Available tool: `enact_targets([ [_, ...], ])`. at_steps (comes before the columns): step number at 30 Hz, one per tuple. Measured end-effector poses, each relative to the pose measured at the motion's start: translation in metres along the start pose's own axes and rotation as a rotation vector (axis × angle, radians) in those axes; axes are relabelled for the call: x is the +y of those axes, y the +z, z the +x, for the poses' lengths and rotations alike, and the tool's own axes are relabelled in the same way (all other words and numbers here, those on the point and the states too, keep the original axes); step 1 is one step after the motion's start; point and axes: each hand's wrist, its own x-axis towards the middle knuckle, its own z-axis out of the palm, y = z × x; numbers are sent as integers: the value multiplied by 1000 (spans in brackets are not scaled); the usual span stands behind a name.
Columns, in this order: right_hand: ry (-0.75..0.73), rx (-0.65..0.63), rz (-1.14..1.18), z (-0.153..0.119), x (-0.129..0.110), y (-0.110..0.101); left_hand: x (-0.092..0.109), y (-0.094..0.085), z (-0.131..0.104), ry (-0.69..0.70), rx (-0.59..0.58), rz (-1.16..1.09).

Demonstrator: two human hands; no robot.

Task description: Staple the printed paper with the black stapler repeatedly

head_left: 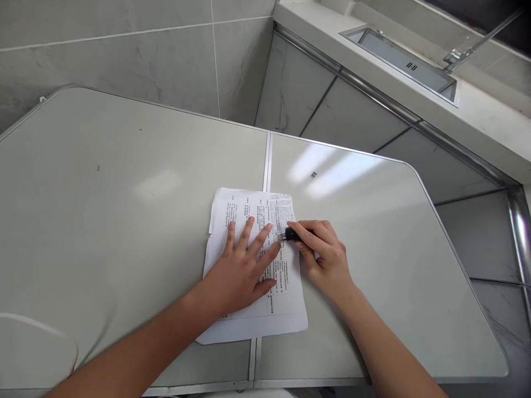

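Note:
A sheet of paper (249, 326) printed with columns of small text lies across the folding table's centre seam. My left hand (240, 271) rests flat on it, fingers spread. My right hand (326, 254) grips a small black roller stamp (292, 234), its tip down on the paper close to my left index finger. Dense dark patterned print (282, 207) covers the paper's upper right part, just beyond the roller stamp. My left hand and forearm hide some of the text. Part of the roller stamp is hidden by my right fingers.
The pale table (103, 221) has a metal rim and a seam down its middle. Behind it, on the right, stands a white counter (307, 33) with a sink (398, 61) and a faucet (456, 55). A grey tiled wall (124, 61) closes off the far left.

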Motion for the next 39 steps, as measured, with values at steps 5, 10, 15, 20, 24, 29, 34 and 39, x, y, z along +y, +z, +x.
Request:
enact_targets([
  [5,24,-51,-89,-1,-2,3,-1,0,0,8,20,-38],
  [10,13,-71,-158,-1,-3,5,0,1,-1,8,35,-57],
  [15,-17,-114,-226,1,-5,4,0,1,-1,2,15,-54],
  [20,-63,-156,-352,4,-8,8,0,2,-2,2,10,-52],
  [24,-73,-158,-376,5,-11,11,0,3,-2,12,20,-38],
  [29,-7,-57,-191,4,-5,1,-2,3,-2,16,29,-29],
  [34,112,42,-142,7,12,-16,-4,3,-1,18,38,-46],
  [39,178,53,-177,9,18,-18,-5,3,0,22,12,-16],
])
